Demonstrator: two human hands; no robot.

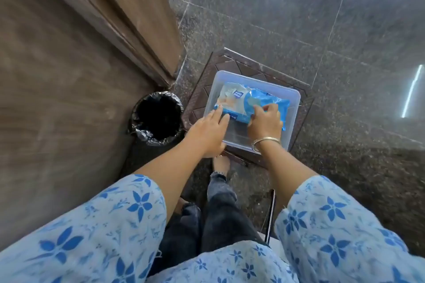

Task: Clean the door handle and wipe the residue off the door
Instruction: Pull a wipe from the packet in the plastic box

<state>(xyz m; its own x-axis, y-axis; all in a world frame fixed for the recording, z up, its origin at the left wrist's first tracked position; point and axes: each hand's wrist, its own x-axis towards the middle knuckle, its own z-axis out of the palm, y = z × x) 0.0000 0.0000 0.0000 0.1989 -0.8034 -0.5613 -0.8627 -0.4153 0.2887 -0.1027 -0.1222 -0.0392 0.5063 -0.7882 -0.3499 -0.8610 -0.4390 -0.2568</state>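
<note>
Nearest me, I am seeing pale blue sleeves printed with darker blue flowers [92,225]. Past them, my left hand [207,133] is resting with straight, slightly spread fingers on the near-left edge of a blue and white plastic wipes pack [243,101]. My right hand [264,122] is pinching the pack's top with curled fingers. The pack is lying inside a clear rectangular plastic tray [243,136], which is sitting on a brown patterned surface [202,89]. A round bin with a black liner [156,117] is standing just left of the tray. The brown wooden door [69,53] is rising beyond the bin.

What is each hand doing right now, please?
Left hand: open, fingers resting on the wipes pack.
Right hand: closed, pinching the same pack.
</note>
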